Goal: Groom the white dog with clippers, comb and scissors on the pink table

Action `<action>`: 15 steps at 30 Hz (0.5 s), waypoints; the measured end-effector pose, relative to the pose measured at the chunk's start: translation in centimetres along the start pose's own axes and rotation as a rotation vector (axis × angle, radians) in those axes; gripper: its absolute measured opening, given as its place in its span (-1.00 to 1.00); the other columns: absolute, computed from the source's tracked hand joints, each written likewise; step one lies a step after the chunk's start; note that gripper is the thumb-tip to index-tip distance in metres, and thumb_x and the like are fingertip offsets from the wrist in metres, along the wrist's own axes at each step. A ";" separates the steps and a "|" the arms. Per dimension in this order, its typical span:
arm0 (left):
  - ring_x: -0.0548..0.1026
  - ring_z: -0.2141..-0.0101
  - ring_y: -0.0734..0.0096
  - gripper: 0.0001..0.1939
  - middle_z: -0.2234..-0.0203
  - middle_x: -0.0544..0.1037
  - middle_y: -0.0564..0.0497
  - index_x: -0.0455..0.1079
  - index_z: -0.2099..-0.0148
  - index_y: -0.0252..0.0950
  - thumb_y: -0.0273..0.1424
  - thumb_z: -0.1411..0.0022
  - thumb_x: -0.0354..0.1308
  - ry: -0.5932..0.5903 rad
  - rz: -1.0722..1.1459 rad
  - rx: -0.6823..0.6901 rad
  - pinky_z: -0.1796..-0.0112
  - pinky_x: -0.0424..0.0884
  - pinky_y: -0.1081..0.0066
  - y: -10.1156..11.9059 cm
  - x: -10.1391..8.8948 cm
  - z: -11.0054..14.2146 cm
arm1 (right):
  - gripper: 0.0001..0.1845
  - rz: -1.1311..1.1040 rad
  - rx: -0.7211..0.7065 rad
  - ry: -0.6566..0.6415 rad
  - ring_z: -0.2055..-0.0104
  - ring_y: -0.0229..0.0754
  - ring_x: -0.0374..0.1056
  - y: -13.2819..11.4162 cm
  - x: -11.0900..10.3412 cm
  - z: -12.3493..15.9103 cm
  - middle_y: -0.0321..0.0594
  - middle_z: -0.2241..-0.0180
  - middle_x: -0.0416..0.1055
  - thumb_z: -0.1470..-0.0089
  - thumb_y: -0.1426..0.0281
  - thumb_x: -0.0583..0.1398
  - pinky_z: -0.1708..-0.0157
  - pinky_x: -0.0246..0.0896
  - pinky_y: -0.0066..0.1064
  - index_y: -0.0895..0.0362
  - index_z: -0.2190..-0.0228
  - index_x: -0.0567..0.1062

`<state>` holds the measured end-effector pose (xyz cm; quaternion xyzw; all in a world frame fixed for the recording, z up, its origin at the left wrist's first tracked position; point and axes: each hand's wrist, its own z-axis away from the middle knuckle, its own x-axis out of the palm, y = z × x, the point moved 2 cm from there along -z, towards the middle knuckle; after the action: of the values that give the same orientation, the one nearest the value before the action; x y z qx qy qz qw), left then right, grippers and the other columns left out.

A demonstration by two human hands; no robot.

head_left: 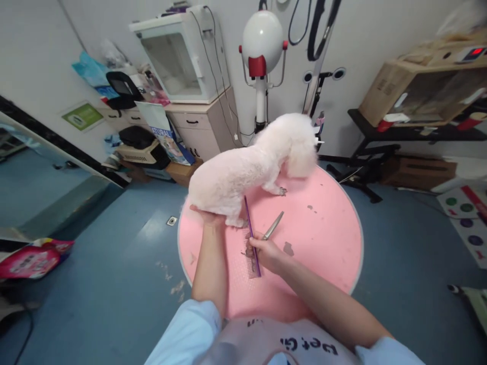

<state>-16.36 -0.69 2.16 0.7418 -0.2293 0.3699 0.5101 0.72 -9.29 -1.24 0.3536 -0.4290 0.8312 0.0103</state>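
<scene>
A white dog [232, 175] with a close-clipped body and a fluffy head stands on a round pink grooming table [319, 243], its head towards the right. Against its rump, beside the hind leg, my left hand [208, 216] cups the dog from below; some of its fingers are hidden by the fur. My right hand [266, 251] is closed around a purple-backed comb [251, 235] with long metal teeth. The same hand also holds a pair of scissors [274, 226], whose blades point up and to the right. The comb's upper end is close to the dog's hind paw.
Grey tufts of hair [288, 248] lie on the tabletop. Behind the dog stands a white and red dryer [262, 43] on a post. A white glass-door cabinet [182, 61] is at the back left, a wooden box [422, 96] on a black stand at the right.
</scene>
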 end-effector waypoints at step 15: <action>0.34 -0.09 -0.05 -0.17 -0.06 0.45 0.00 0.39 -0.11 -0.01 0.32 0.11 0.03 -0.034 -0.053 -0.050 0.09 0.43 0.07 0.2 2.0 -0.3 | -0.68 -0.187 0.079 -0.150 0.54 -0.36 0.16 1.1 0.0 -0.4 -0.44 0.58 0.24 0.12 0.34 0.33 0.39 0.09 -0.42 0.10 0.41 0.27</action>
<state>-15.30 -0.41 3.91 0.7408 -0.2275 0.3375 0.5343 0.15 -9.64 -2.18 0.4536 -0.3608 0.8139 0.0417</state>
